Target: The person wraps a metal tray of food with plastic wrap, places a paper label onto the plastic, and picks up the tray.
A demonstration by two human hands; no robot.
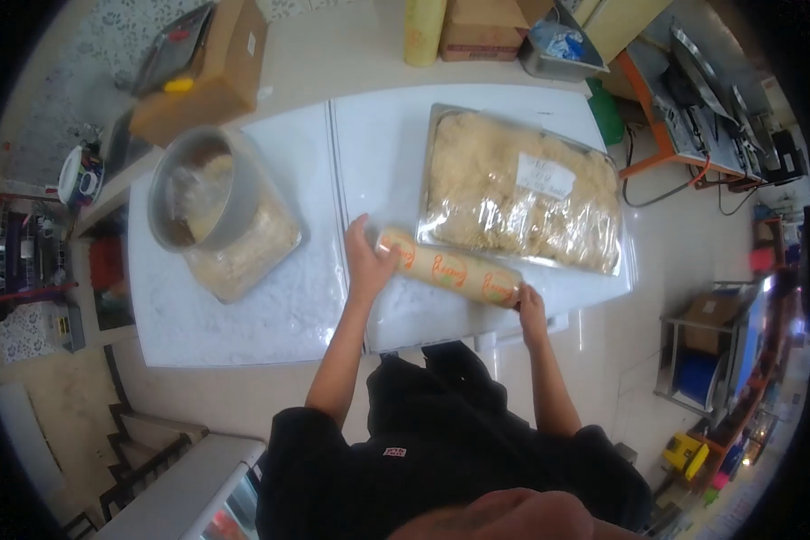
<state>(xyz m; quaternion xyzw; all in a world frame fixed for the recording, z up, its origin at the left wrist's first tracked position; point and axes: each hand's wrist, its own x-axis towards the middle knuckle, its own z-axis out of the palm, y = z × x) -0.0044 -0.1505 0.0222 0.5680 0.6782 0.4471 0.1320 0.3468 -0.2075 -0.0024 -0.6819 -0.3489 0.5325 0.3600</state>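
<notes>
A thick roll of cling film [454,272] with orange lettering lies slantwise between my hands, in front of a large metal tray. My left hand [369,259] is closed around its left end, the thumb reaching up. At the roll's right end, my right hand [531,311] grips the tip with curled fingers. The tray [425,193] holds a heap of crumbly beige food [490,180] covered in shiny clear film. On top of that film sits a white handwritten label [545,176].
To the left, a round metal pot [159,202] with a plastic bag inside rests on a film-wrapped beige package [256,247]. Cardboard boxes [216,72], another film roll [423,31] and a metal pan [562,65] stand behind the white worktop [234,333]. An orange-edged table [643,117] is at right.
</notes>
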